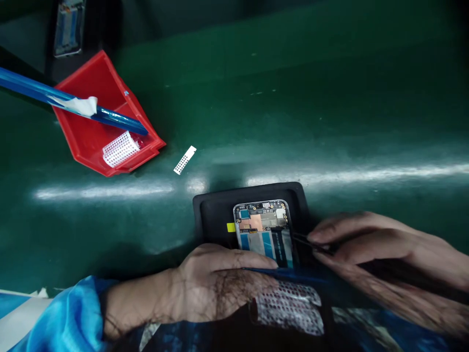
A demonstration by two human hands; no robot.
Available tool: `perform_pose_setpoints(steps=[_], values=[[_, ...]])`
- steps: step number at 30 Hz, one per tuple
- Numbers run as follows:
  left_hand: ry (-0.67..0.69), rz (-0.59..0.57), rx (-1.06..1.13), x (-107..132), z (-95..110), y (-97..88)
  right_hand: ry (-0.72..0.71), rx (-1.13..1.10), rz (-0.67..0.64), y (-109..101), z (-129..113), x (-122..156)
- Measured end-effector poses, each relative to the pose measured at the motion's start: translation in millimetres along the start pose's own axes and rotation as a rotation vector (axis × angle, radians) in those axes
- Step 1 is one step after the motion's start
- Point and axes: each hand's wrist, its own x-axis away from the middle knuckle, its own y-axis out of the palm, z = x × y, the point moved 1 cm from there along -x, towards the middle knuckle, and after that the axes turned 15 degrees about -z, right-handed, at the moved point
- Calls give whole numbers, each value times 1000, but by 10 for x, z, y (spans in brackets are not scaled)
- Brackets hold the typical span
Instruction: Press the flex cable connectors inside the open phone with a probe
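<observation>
Right hand (370, 254) pinches tweezers (311, 243) just beside the open phone (264, 233); left hand (216, 288) fingers lie flat, steadying it. I'd keep both wrists planted.

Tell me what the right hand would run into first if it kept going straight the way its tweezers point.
The right hand holds dark tweezers aimed left. Going straight on, the tips would probably first meet the opened phone in the black tray, near its right edge; depth is hard to judge.
</observation>
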Motion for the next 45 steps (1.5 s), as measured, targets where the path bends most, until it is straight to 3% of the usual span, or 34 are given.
perform_pose_setpoints(steps=[8,13,18,28,37,45], values=[[-206,54,22,84,22,123,89,-120,86,138,-138,-105],[-44,8,-49,91,-70,96,39,-121,8,53,-14,-94],[-60,-46,-34,123,-102,58,-150,-42,-167,-72,189,-68],[-38,-1,-56,58,-70,44,-171,-35,-216,-93,187,-105],[-6,-53,-49,76,-82,20,-196,-83,-215,-95,153,-112],[-68,-41,-47,81,-29,41,-85,-97,-62,1,35,-114]])
